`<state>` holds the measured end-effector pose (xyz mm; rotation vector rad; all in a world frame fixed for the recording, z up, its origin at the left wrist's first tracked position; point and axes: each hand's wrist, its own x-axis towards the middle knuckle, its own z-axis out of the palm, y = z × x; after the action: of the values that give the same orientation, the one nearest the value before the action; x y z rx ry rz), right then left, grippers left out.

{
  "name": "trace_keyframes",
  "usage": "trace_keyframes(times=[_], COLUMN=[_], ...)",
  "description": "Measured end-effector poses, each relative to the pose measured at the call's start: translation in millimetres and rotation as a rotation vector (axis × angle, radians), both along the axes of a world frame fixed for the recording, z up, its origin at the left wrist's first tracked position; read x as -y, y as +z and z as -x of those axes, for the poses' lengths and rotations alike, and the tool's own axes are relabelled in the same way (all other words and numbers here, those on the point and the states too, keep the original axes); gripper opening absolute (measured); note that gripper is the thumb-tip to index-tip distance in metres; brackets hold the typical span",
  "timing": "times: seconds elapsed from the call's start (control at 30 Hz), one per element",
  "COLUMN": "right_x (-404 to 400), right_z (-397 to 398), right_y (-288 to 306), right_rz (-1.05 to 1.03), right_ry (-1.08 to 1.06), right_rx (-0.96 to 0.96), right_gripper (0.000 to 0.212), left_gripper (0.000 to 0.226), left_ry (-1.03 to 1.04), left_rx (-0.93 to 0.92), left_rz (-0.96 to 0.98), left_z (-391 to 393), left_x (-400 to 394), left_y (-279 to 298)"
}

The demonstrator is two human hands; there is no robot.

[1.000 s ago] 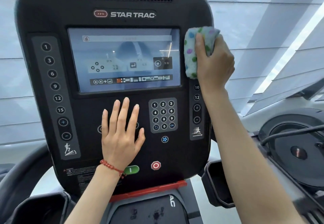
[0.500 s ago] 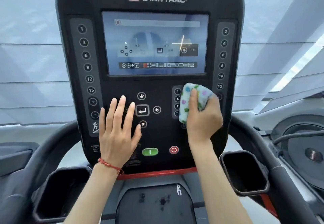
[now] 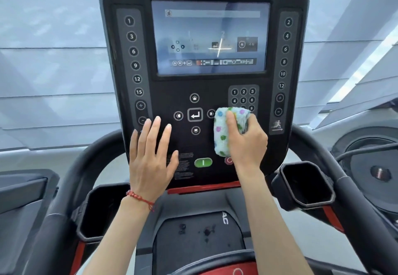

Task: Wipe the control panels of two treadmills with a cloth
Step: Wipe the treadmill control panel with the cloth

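Cloth [image 3: 224,132], bunched, pressed flat on the lower right of the control panel [image 3: 163,85], below the number keypad [image 3: 243,98]. Right hand [image 3: 247,143] closed around it, partly covering the red stop button [image 3: 228,160]. Left hand [image 3: 150,158] open, flat on the panel, holding nothing. Step: wiping the lower button area. Next, likely: sweep left over the arrow keys [image 3: 195,114] and green button [image 3: 203,162].

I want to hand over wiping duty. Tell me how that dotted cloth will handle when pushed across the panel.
The cloth looks soft and floppy: it bunches inside the right hand. Its fuzzy pile probably drags rather than slips. Likely light.
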<state>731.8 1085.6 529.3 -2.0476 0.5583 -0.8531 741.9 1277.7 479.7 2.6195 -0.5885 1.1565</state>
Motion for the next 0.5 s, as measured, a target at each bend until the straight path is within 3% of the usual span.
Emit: trace_keyframes(times=[0.27, 0.5], right_x=[4, 21], right_z=[56, 104], right_y=[-18, -23], right_rz=[-0.115, -0.137], right_ry=[0.066, 0.204], right_rx=[-0.096, -0.118], right_gripper=[0.037, 0.034], left_gripper=[0.046, 0.048], left_ry=[-0.039, 0.089], left_rx=[-0.063, -0.124], left_rz=[-0.022, -0.077], left_z=[42, 104], left_x=[6, 24], left_y=[-6, -13])
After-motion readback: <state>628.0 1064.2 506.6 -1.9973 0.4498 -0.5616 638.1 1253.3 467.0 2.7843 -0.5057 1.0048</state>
